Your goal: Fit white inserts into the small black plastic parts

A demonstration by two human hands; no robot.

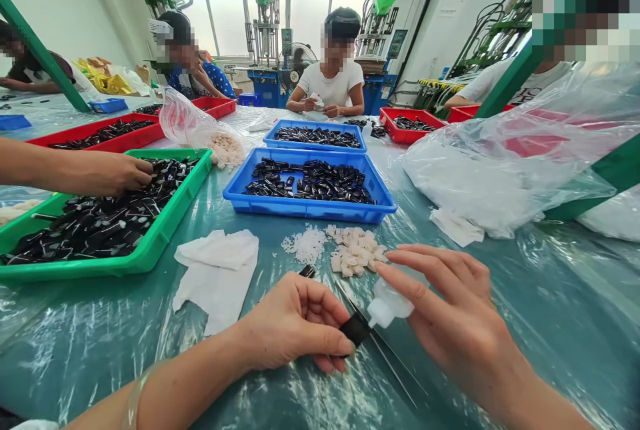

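1 black piece [356,329] is pinched in our left hand [315,327]; our half-curled right hand [460,323] holds a white bottle [390,303] at its right edge, likely dispensing, next needing steady aim.

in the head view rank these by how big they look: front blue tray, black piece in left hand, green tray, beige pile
1. Green tray, though cut off by the picture's left edge
2. Front blue tray
3. Beige pile
4. Black piece in the left hand, smallest though close to the camera

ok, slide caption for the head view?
Left hand holds a black part; right hand holds a translucent bottle, nozzle toward the part.
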